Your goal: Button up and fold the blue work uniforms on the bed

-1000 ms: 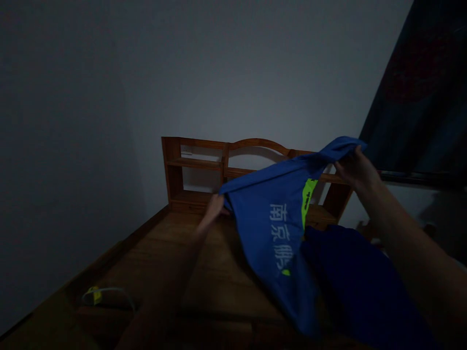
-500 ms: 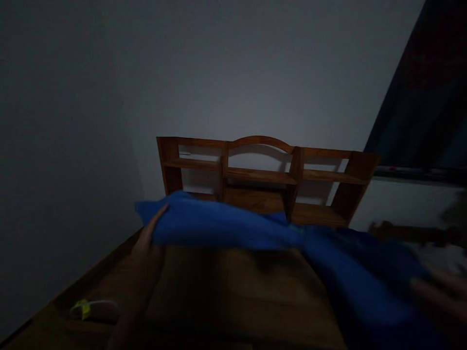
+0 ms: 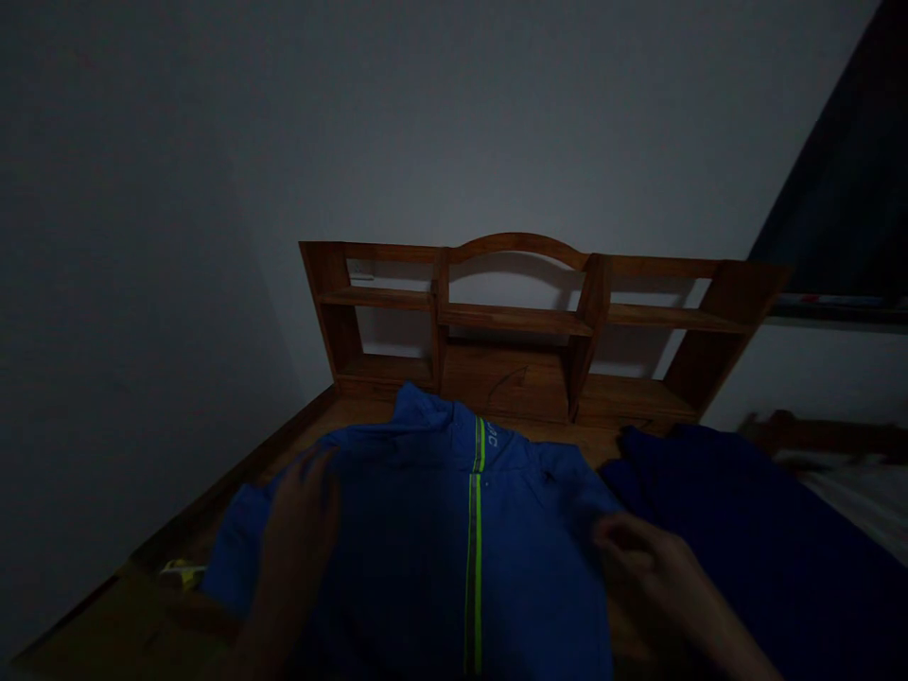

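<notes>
A blue jacket [image 3: 411, 530] lies spread on the wooden desk, its collar toward the shelf. A yellow-green striped band runs down its front, and pale lettering shows near the collar. My left hand [image 3: 305, 511] is over the left shoulder and sleeve, fingers apart and seemingly touching the cloth. At the right sleeve, my right hand [image 3: 642, 549] has its fingers curled in a pinch at the fabric's edge. Dim light blurs the exact contact.
A wooden shelf unit [image 3: 517, 317] stands along the back of the desk [image 3: 326, 413] against the wall. Dark blue cloth [image 3: 744, 530] lies at the right. A small yellow item [image 3: 183, 573] is near the left edge. A dark curtain [image 3: 851, 189] hangs at upper right.
The jacket was bunched and stretched in the air between my hands; now it lies flat on the desk. My right hand has moved left to the jacket's edge, and separate dark cloth shows at right.
</notes>
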Available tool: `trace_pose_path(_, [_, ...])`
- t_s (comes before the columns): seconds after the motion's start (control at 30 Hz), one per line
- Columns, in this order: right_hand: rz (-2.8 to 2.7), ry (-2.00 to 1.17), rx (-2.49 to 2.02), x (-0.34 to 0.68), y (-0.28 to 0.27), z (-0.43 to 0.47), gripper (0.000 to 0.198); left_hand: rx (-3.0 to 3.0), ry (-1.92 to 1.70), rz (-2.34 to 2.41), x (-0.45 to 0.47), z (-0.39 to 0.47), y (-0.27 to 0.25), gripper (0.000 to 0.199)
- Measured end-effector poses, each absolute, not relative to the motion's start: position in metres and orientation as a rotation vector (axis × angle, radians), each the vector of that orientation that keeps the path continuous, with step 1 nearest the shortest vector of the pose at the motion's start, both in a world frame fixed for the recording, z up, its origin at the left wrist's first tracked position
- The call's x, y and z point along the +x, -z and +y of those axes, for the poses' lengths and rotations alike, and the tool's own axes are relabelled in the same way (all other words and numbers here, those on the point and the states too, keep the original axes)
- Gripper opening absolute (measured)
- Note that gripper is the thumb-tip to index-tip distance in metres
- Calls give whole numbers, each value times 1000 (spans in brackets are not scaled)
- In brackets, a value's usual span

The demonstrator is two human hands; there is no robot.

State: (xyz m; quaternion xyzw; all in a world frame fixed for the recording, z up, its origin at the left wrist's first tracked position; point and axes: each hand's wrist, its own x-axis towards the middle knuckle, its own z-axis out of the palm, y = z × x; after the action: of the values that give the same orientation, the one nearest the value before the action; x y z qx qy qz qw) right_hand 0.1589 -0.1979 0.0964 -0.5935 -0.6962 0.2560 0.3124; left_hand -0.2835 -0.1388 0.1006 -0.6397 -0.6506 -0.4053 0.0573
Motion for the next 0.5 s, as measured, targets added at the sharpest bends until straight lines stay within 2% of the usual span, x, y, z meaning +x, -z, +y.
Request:
trace_pose_path(0.1, [-1938,-630,-1394,123,-100,-151,20,-2550,1229,-1680,-220,-103,-108,32])
trace_pose_path(0.2, [-2040,-594,-1243,90,-100,-108,19,-3077,1119,-1342,-174,-64,-91,29])
trace_pose_path(0.37, [-2061,-585,-1117,62,-74,-60,20,-3457,824,-1315,-145,-11,-49,45])
trace_pose_path(0.5, [-1968,-702,-1117,60,-46,-46,16,-3562,769,-1335,-143,9,-32,41])
